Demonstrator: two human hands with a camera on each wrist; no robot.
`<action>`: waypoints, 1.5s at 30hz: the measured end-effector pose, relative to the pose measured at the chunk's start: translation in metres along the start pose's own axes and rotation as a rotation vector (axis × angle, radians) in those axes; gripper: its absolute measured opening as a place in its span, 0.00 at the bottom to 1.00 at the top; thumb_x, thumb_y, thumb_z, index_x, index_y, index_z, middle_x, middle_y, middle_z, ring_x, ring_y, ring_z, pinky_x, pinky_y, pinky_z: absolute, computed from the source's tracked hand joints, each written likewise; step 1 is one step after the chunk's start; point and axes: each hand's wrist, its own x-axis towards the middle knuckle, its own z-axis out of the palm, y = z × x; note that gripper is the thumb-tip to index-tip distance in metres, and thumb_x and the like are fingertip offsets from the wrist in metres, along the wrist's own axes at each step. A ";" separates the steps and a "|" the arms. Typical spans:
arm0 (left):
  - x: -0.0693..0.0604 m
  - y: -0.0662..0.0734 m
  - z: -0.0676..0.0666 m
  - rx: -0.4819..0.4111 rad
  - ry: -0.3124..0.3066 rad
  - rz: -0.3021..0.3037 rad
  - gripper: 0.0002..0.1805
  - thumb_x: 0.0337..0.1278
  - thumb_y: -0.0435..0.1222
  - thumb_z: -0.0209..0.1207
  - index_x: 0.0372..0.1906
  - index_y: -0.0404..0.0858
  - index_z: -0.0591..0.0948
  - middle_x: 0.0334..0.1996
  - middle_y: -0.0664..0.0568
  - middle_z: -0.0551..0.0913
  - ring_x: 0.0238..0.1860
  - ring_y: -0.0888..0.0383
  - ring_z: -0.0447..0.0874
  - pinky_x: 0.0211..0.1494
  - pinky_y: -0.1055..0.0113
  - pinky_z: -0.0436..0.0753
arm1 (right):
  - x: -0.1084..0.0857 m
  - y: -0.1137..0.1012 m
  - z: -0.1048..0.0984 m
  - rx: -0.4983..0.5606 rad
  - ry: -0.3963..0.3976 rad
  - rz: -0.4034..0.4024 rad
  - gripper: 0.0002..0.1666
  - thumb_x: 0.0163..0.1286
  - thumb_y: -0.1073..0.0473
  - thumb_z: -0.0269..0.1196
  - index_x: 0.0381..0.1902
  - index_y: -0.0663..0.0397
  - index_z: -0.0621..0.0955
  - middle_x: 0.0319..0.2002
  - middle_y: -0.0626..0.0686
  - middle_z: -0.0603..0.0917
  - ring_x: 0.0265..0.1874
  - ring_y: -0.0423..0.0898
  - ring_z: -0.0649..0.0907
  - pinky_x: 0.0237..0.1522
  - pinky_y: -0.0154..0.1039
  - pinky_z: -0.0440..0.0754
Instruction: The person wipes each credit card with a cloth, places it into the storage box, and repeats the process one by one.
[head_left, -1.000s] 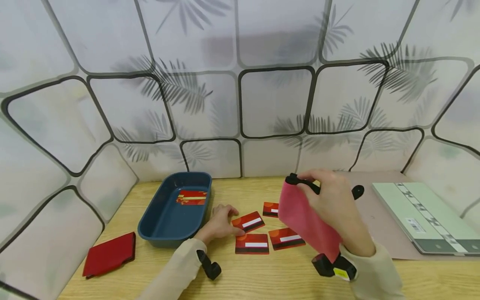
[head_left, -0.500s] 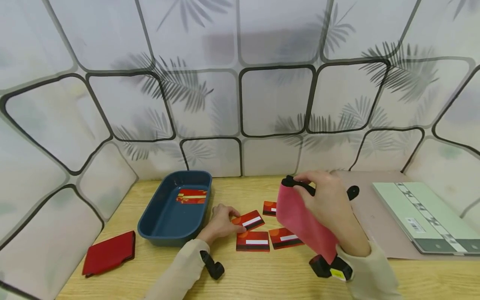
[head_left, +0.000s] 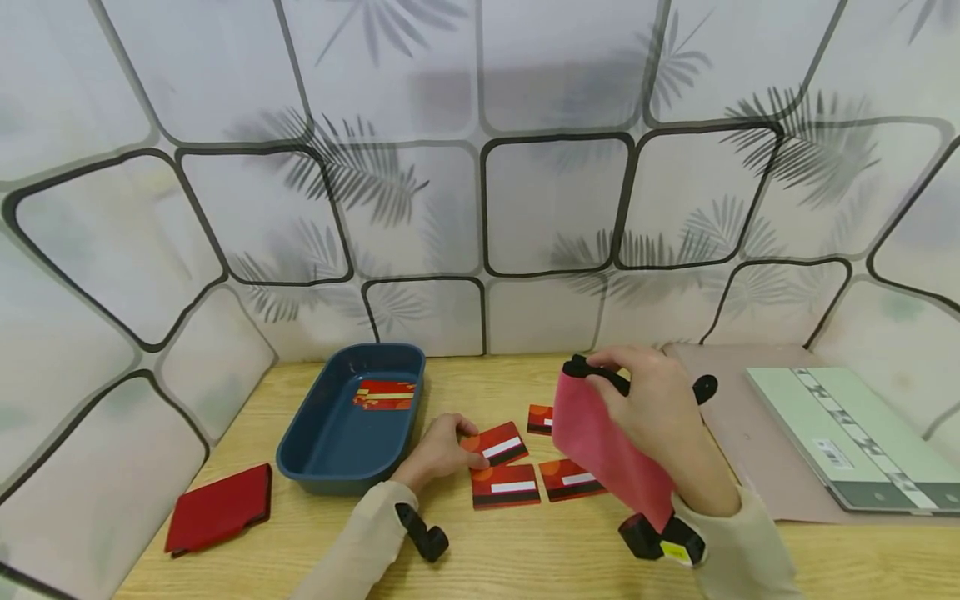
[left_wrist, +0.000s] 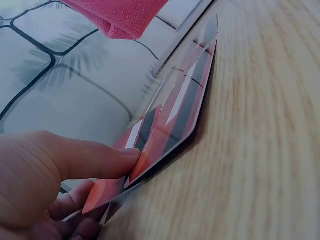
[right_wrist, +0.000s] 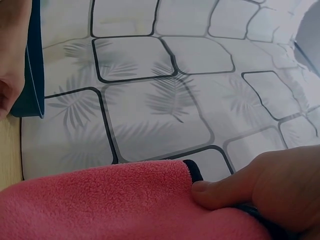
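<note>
Head view: one card [head_left: 393,402] in tray [head_left: 330,446], four remaining on table [head_left: 525,554]. Left hand [head_left: 439,450]: pinching a table card [head_left: 495,439]. Right hand [head_left: 654,404]: gripping cloth [head_left: 609,454].

The pink cloth [head_left: 596,437] is looking rough and fluffy, the red cards [head_left: 506,488] are shining like smooth plastic, the blue tray [head_left: 341,446] is appearing as smooth plastic also, and the table [head_left: 547,554] is showing wood grain.
</note>
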 end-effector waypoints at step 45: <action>-0.012 0.042 -0.005 -0.304 0.086 0.205 0.16 0.55 0.17 0.52 0.48 0.25 0.81 0.40 0.36 0.84 0.36 0.52 0.84 0.36 0.68 0.83 | -0.005 -0.013 -0.002 -0.067 -0.122 -0.075 0.11 0.60 0.63 0.68 0.42 0.49 0.87 0.31 0.50 0.84 0.33 0.51 0.82 0.32 0.44 0.78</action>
